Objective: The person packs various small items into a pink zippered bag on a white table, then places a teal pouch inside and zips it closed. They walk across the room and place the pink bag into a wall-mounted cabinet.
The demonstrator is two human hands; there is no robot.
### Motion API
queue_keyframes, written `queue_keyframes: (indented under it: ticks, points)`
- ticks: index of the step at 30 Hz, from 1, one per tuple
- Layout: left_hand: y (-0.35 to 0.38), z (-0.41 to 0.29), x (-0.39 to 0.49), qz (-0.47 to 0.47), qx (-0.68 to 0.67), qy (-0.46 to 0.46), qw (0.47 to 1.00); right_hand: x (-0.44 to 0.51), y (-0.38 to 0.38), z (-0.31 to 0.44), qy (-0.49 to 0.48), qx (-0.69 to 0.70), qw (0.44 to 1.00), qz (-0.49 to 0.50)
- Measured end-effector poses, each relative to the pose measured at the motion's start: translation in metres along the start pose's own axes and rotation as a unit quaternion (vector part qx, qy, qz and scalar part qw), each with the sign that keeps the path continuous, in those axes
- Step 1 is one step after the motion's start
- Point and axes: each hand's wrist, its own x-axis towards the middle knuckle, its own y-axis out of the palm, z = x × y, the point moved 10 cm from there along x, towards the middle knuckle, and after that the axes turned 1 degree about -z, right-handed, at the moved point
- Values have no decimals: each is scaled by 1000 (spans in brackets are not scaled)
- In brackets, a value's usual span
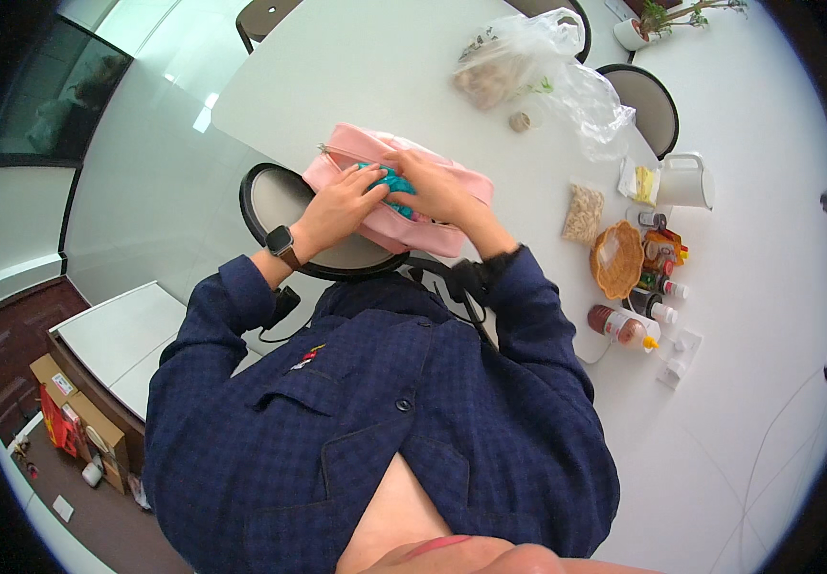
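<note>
A pink zippered fabric bag lies at the table's near edge, partly over a round chair seat, its top unzipped. Inside its mouth shows a glossy teal item, possibly wrapped in film; what it is cannot be made out. My left hand, a watch on its wrist, reaches into the opening from the left, fingertips on the teal item. From the right, my right hand has its thumb and fingers at the same item, near the bag's far edge. Whether either hand grips it is hidden by the fingers.
The white table bears a clear plastic bag with contents, a small jar, a packet of pale pieces, a wicker basket, several bottles and a white pitcher. The chair seat adjoins the near edge.
</note>
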Motion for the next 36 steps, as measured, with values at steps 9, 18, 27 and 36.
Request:
queue_keyframes:
  ticks: [9, 18, 27, 36]
  points:
    - [27, 7, -2, -11, 71, 40, 997, -18, -37, -42, 84, -391, 916, -31]
    - [26, 10, 4, -64, 94, 18, 993, -21, -28, -30, 22, -460, 888, -10]
    - [37, 17, 7, -84, 154, -34, 984, -52, 4, -17, 41, -273, 961, 24]
    - [18, 40, 8, -125, 125, -14, 984, -58, -17, -11, 86, -282, 955, -36]
